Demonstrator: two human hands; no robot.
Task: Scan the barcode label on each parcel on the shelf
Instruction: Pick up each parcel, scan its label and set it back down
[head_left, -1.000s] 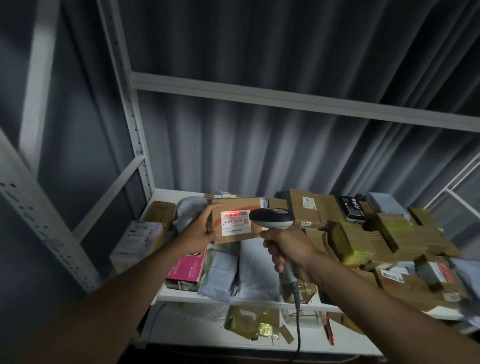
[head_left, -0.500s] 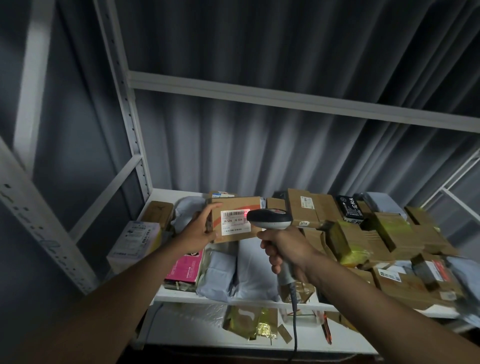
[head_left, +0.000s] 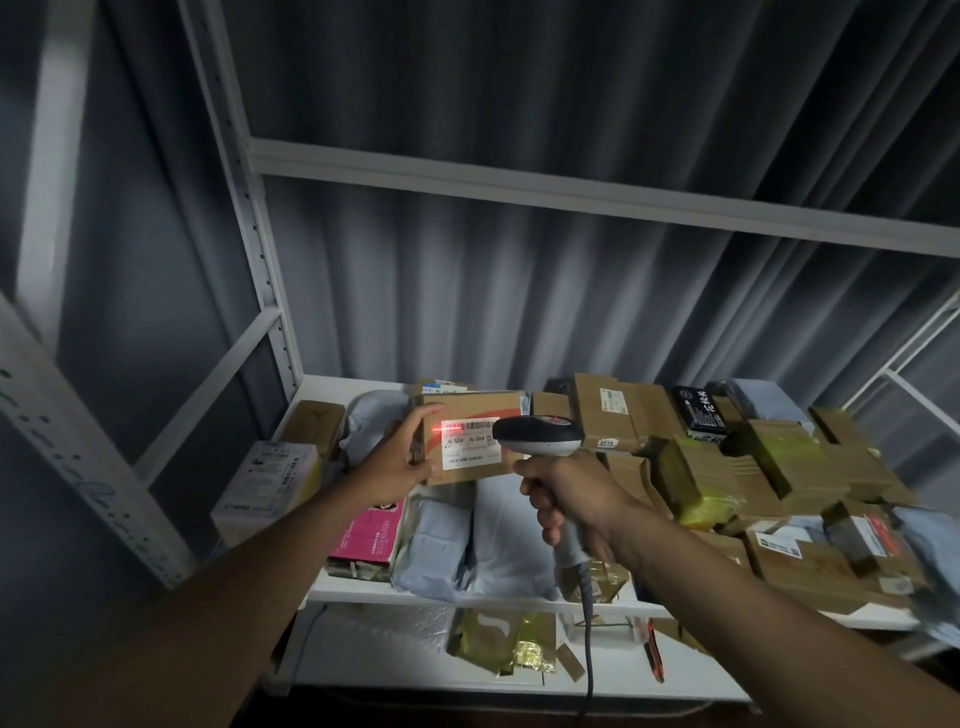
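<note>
Your left hand (head_left: 397, 462) gripped the left edge of a cardboard box (head_left: 470, 439), held upright above the shelf (head_left: 332, 384) with its long side level and its white label (head_left: 470, 445) facing you. Your right hand (head_left: 569, 499) was wrapped round the handle of the scanner (head_left: 537, 435), whose head pointed left at the label, a red line lying across the barcode. Parcels crowded the shelf to the right; above the pile, up to the crossbar (head_left: 571, 189), the space stood open.

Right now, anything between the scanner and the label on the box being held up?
Nothing visible. The scanner in the right hand faces the white label directly; its red line lands on the barcode. The left hand grips only the box's left edge.
</note>
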